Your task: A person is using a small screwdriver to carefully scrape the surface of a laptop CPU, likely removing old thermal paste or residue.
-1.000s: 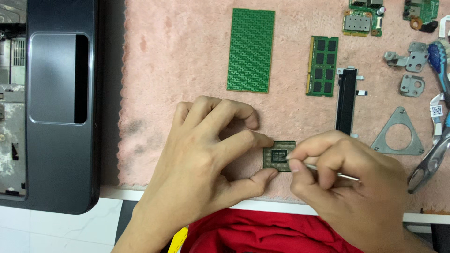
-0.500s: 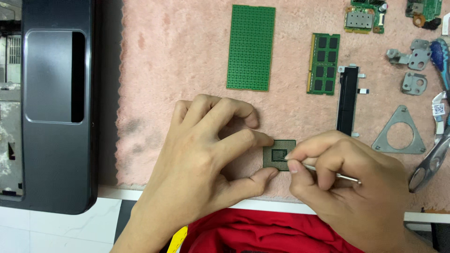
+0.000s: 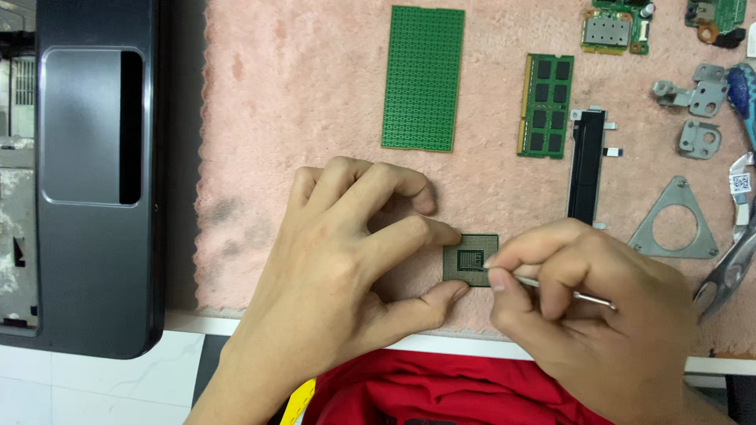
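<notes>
A small square green processor chip [image 3: 468, 253] lies on the pink fuzzy mat [image 3: 299, 110], pin side up. My left hand [image 3: 346, 267] pinches it between forefinger and thumb at its left edge. My right hand [image 3: 587, 307] holds a thin metal pick [image 3: 551, 287], gripped like a pen, with its tip touching the middle of the chip.
A green perforated board [image 3: 423, 77], a memory stick [image 3: 547, 106], a black plastic strip [image 3: 588, 165], metal brackets [image 3: 673, 220], small circuit boards [image 3: 614, 27] and pliers [image 3: 728, 271] lie on the mat. A dark laptop case [image 3: 87, 181] sits at left.
Both hands stay on the chip. The pick's tip has shifted only slightly over it; the view has moved a little.
</notes>
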